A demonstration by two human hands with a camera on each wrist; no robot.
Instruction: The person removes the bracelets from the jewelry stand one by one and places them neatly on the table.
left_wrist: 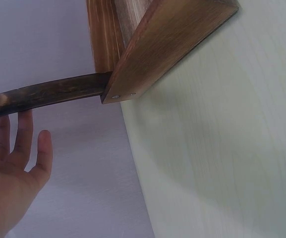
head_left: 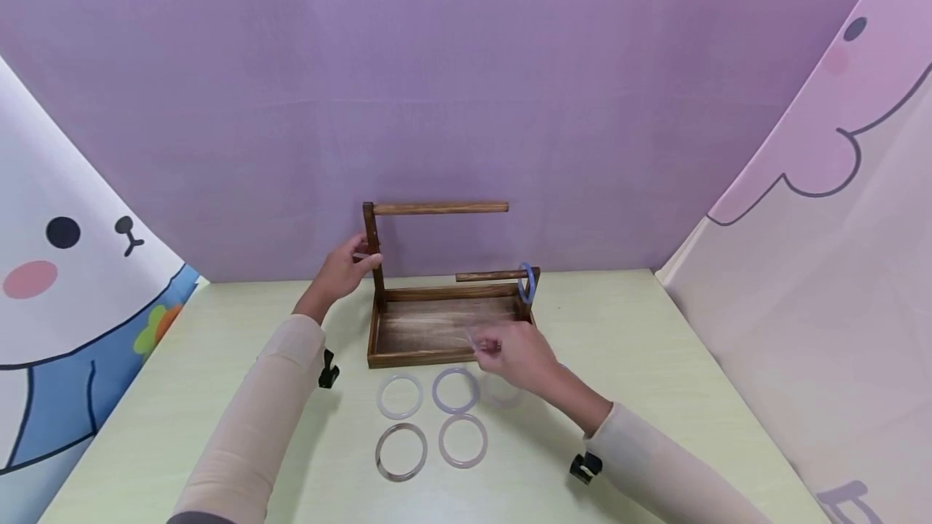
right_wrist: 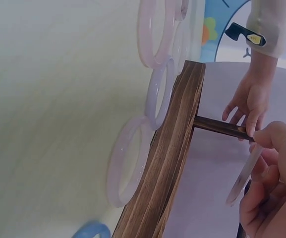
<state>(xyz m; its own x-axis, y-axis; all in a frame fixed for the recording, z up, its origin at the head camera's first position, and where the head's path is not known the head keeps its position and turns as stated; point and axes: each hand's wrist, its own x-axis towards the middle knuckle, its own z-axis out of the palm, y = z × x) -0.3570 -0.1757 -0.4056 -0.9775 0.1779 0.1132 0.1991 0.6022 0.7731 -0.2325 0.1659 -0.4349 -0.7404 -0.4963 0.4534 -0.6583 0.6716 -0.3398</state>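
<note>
A two-armed wooden rack (head_left: 437, 359) with a tray base stands on the table. My left hand (head_left: 342, 272) holds its tall left post, thumb in front and fingers behind; the left wrist view shows those fingers beside the post (left_wrist: 58, 90). In my right hand (head_left: 520, 352), over the tray's front right, a pale translucent bangle (right_wrist: 244, 173) is pinched between thumb and fingers. A blue bangle (head_left: 532, 285) hangs on the lower right arm of the rack. The tall upper arm (head_left: 444, 208) carries nothing.
In front of the rack lie a whitish bangle (head_left: 379, 399), a lavender bangle (head_left: 434, 395), a brown-streaked bangle (head_left: 378, 455) and a pinkish bangle (head_left: 441, 443). Another pale bangle (right_wrist: 114, 173) and a blue bangle (right_wrist: 90, 230) lie near my right hand. A purple cloth (head_left: 466, 103) hangs behind.
</note>
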